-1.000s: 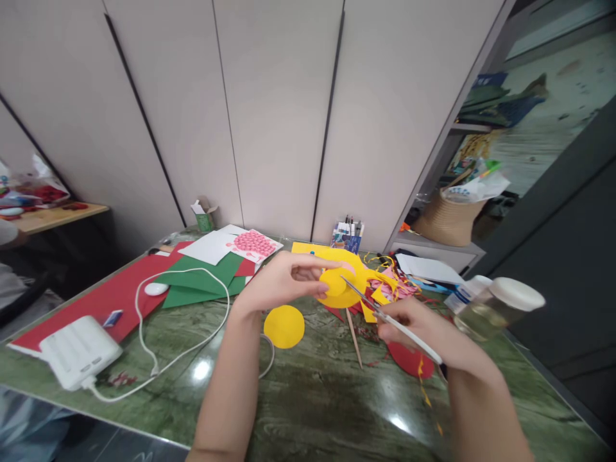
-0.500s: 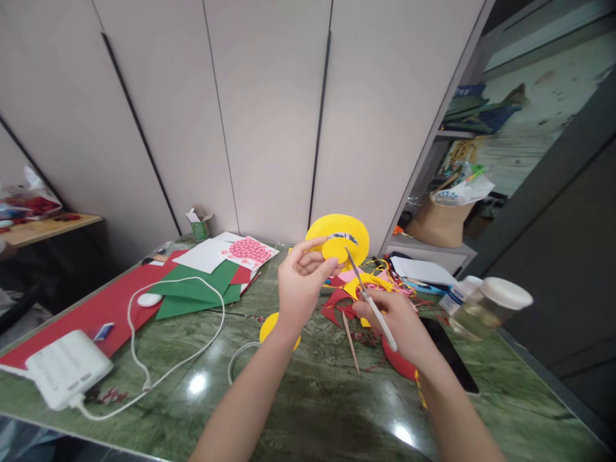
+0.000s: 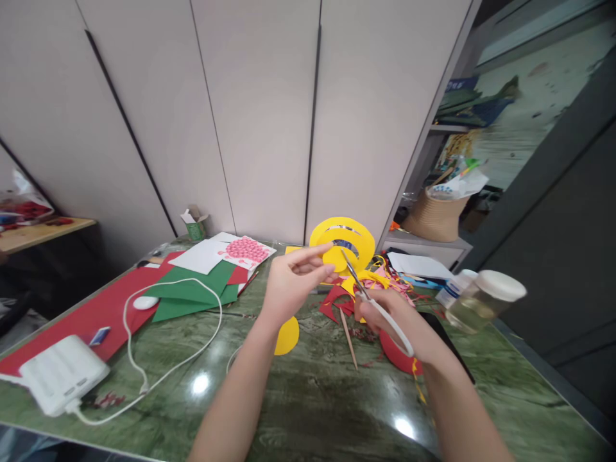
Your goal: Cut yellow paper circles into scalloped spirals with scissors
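My left hand [image 3: 294, 277] pinches a round piece of yellow paper [image 3: 364, 242] by its inner disc, raised above the table. Curved slits run around the disc, so the outer paper hangs as rings. My right hand [image 3: 392, 314] is closed around white-handled scissors [image 3: 355, 277], whose blade tips lie at the right edge of the inner disc. Under the hands are red paper scraps [image 3: 332, 307], a wooden stick [image 3: 349, 339] and a red disc [image 3: 397, 353]. Another yellow disc [image 3: 287, 336] lies partly behind my left forearm.
Green sheets [image 3: 187, 295], a red sheet [image 3: 129, 298], a white power bank [image 3: 62, 375] with a looped cable and a mouse-shaped white object [image 3: 145, 303] are on the left. A lidded jar [image 3: 484, 301] and a dark tablet [image 3: 440, 333] stand or lie right.
The slit in the yellow paper has grown longer around the inner disc, and its rings have spread apart. The scissors have shifted slightly left and their handle has swung lower.
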`<action>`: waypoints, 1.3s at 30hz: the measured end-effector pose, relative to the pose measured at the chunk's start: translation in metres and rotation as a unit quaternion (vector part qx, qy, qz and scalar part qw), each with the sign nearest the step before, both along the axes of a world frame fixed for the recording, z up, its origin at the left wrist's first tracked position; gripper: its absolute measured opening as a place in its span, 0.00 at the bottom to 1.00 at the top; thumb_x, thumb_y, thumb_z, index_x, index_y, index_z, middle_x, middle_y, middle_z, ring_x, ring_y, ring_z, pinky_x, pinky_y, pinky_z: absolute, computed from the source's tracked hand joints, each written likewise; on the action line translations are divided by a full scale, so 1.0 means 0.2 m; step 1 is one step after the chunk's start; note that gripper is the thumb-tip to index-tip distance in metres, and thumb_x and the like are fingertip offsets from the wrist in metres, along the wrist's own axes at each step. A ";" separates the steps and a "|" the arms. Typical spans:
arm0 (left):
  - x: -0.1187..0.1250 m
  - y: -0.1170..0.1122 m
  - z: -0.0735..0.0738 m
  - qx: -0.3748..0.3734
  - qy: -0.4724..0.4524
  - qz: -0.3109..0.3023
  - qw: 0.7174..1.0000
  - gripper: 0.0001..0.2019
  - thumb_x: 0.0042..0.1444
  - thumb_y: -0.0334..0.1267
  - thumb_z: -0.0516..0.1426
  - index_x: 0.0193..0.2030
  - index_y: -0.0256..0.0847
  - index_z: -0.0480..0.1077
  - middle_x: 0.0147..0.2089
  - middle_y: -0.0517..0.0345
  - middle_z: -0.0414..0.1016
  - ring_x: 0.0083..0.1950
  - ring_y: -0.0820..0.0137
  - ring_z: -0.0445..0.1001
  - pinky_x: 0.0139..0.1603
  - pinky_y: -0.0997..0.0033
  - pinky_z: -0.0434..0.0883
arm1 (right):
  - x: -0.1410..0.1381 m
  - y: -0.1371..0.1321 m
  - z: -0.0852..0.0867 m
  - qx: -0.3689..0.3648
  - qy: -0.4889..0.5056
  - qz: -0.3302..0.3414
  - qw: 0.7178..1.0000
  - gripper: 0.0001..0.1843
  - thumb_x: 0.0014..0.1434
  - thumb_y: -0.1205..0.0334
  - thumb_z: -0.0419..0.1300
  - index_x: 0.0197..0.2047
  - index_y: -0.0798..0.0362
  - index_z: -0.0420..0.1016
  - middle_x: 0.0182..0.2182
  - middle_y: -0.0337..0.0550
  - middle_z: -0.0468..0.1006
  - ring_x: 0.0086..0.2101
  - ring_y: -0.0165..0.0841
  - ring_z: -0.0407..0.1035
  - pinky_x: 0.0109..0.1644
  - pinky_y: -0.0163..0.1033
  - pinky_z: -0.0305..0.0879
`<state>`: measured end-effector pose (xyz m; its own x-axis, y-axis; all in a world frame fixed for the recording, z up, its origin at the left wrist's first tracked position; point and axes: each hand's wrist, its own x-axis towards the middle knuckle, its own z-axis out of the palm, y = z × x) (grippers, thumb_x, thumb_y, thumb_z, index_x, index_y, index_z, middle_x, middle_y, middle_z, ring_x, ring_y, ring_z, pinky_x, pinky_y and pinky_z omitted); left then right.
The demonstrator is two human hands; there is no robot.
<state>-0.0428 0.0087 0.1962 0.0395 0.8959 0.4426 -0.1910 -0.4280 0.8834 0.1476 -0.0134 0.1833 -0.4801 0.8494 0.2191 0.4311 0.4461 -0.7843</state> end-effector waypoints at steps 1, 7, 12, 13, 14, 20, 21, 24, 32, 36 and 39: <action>-0.01 0.00 0.00 0.002 0.003 -0.002 1.000 0.15 0.45 0.32 0.64 0.43 0.42 0.76 0.28 0.59 0.77 0.28 0.71 0.78 0.34 0.71 0.79 | 0.00 0.00 0.00 -0.003 -0.001 -0.002 1.000 0.26 0.60 0.41 0.47 0.23 0.54 0.61 0.19 0.35 0.62 0.22 0.28 0.55 0.24 0.33 0.49; -0.05 0.00 0.02 -0.004 0.031 -0.013 0.999 0.15 0.45 0.32 0.63 0.43 0.43 0.76 0.28 0.59 0.77 0.29 0.70 0.78 0.34 0.70 0.78 | 0.01 0.00 -0.02 -0.016 -0.019 -0.002 1.000 0.26 0.59 0.41 0.49 0.20 0.53 0.56 0.18 0.33 0.55 0.20 0.26 0.47 0.23 0.33 0.42; -0.10 0.00 0.02 0.000 0.064 -0.039 0.997 0.15 0.46 0.32 0.62 0.43 0.45 0.76 0.29 0.57 0.78 0.29 0.71 0.78 0.34 0.70 0.77 | 0.02 0.00 -0.02 -0.040 -0.037 0.010 0.998 0.26 0.59 0.42 0.49 0.20 0.53 0.56 0.18 0.32 0.51 0.20 0.26 0.43 0.22 0.34 0.38; -0.11 0.00 0.02 -0.004 0.071 -0.048 0.996 0.15 0.46 0.32 0.62 0.44 0.45 0.76 0.30 0.57 0.79 0.29 0.70 0.78 0.34 0.70 0.77 | 0.03 0.01 -0.02 -0.043 -0.043 0.013 0.998 0.26 0.59 0.42 0.49 0.20 0.54 0.58 0.17 0.32 0.52 0.20 0.26 0.44 0.22 0.34 0.39; -0.12 0.00 0.02 -0.009 0.080 -0.058 0.995 0.15 0.47 0.32 0.62 0.44 0.44 0.76 0.30 0.56 0.79 0.29 0.70 0.78 0.34 0.69 0.77 | 0.03 0.01 -0.02 -0.045 -0.047 0.015 0.998 0.26 0.59 0.43 0.50 0.20 0.54 0.59 0.17 0.32 0.52 0.20 0.26 0.44 0.22 0.34 0.39; -0.20 0.01 0.03 -0.032 0.151 -0.118 0.981 0.17 0.49 0.32 0.59 0.47 0.44 0.74 0.31 0.55 0.79 0.32 0.69 0.78 0.37 0.67 0.77 | 0.06 0.02 -0.02 -0.059 -0.078 0.034 0.995 0.24 0.58 0.47 0.54 0.18 0.54 0.58 0.17 0.32 0.52 0.20 0.25 0.45 0.22 0.34 0.40; -0.20 0.01 0.03 -0.029 0.159 -0.122 0.979 0.17 0.49 0.32 0.59 0.48 0.44 0.74 0.32 0.55 0.79 0.32 0.69 0.78 0.37 0.68 0.77 | 0.06 0.02 -0.02 -0.064 -0.083 0.039 0.994 0.24 0.58 0.47 0.54 0.18 0.54 0.57 0.17 0.31 0.51 0.20 0.25 0.44 0.22 0.34 0.40; -0.17 0.01 0.04 -0.018 0.139 -0.109 0.984 0.17 0.50 0.32 0.58 0.49 0.44 0.73 0.35 0.55 0.78 0.33 0.70 0.78 0.37 0.69 0.76 | 0.05 0.02 -0.02 -0.090 -0.069 0.028 0.993 0.23 0.58 0.47 0.53 0.19 0.53 0.58 0.16 0.31 0.52 0.19 0.25 0.45 0.21 0.33 0.39; 0.07 0.00 -0.01 0.021 -0.105 0.021 0.994 0.15 0.48 0.33 0.62 0.44 0.38 0.69 0.30 0.58 0.77 0.33 0.69 0.78 0.37 0.69 0.76 | -0.05 0.04 -0.06 -0.011 0.011 -0.110 0.994 0.22 0.55 0.47 0.55 0.19 0.52 0.55 0.15 0.32 0.55 0.18 0.26 0.51 0.21 0.32 0.46; 0.12 0.00 -0.03 0.030 -0.155 0.048 0.986 0.12 0.48 0.34 0.62 0.40 0.38 0.70 0.30 0.58 0.77 0.31 0.69 0.78 0.36 0.68 0.77 | -0.06 0.04 -0.07 -0.010 0.018 -0.117 0.993 0.22 0.55 0.47 0.56 0.20 0.52 0.56 0.15 0.32 0.56 0.18 0.26 0.51 0.20 0.32 0.45; 0.11 -0.01 -0.04 0.029 -0.146 0.058 0.987 0.12 0.47 0.33 0.62 0.40 0.38 0.71 0.29 0.58 0.77 0.30 0.69 0.78 0.35 0.70 0.77 | -0.06 0.03 -0.07 -0.029 0.035 -0.078 0.996 0.23 0.56 0.45 0.55 0.20 0.52 0.56 0.14 0.31 0.56 0.17 0.26 0.50 0.20 0.32 0.45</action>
